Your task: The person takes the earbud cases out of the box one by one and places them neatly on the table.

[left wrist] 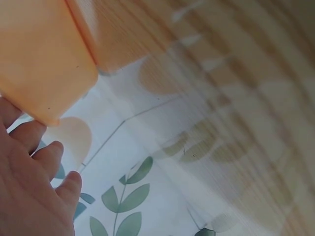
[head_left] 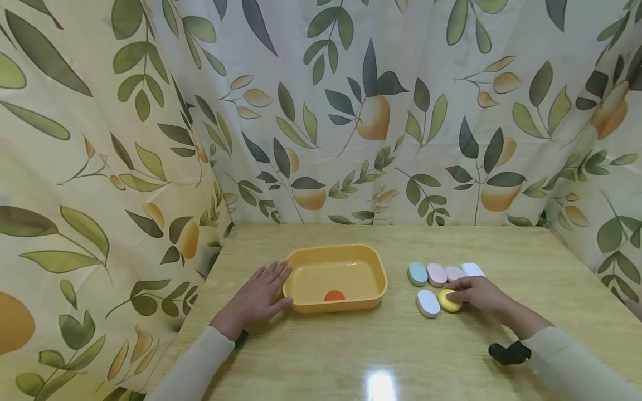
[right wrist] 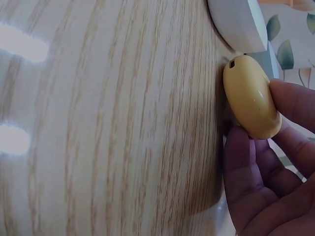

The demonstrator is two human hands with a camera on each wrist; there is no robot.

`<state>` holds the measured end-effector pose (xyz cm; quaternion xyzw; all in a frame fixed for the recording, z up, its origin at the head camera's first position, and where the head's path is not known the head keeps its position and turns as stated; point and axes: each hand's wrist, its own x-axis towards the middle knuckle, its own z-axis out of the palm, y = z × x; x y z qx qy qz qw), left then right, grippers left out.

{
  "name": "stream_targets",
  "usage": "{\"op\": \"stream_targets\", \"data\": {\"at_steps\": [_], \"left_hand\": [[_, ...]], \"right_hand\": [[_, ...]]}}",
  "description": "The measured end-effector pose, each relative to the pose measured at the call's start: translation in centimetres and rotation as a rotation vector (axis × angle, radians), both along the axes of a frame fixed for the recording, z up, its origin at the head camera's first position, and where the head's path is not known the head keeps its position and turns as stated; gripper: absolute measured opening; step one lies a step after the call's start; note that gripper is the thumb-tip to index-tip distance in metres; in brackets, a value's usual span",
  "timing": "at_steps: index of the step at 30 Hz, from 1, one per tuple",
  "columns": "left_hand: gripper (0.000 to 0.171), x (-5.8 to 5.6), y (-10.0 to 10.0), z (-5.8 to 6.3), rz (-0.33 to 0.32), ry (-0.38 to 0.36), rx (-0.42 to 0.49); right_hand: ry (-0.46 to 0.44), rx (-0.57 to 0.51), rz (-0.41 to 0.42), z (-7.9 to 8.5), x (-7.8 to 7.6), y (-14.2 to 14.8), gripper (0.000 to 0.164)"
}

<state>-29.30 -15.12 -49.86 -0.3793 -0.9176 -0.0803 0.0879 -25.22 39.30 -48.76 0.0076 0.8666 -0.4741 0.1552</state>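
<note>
My right hand holds a small yellow rounded disc between its fingertips, low over the table. In the right wrist view the disc is tilted on its edge, with a small dark slot at one end. Left of it lies a white oval soap-like piece. My left hand rests by the left end of a yellow-orange plastic basin, fingers extended along its rim. In the left wrist view, fingertips meet the basin's corner. An orange-red round patch shows inside the basin.
Behind the yellow disc stand a blue oval piece, two pink ones and a white one in a row. A leaf-patterned curtain borders the wooden table at the back and sides.
</note>
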Motion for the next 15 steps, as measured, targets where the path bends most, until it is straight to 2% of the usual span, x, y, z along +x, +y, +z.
{"op": "stream_targets", "data": {"at_steps": [7, 15], "left_hand": [[0.076, -0.09, -0.38, -0.42, 0.008, 0.010, -0.010], [0.075, -0.13, -0.30, 0.10, 0.005, -0.013, -0.013]], "right_hand": [[0.028, 0.091, 0.007, 0.18, 0.14, -0.86, 0.044], [0.046, 0.136, -0.007, 0.18, 0.14, -1.07, 0.043]]}}
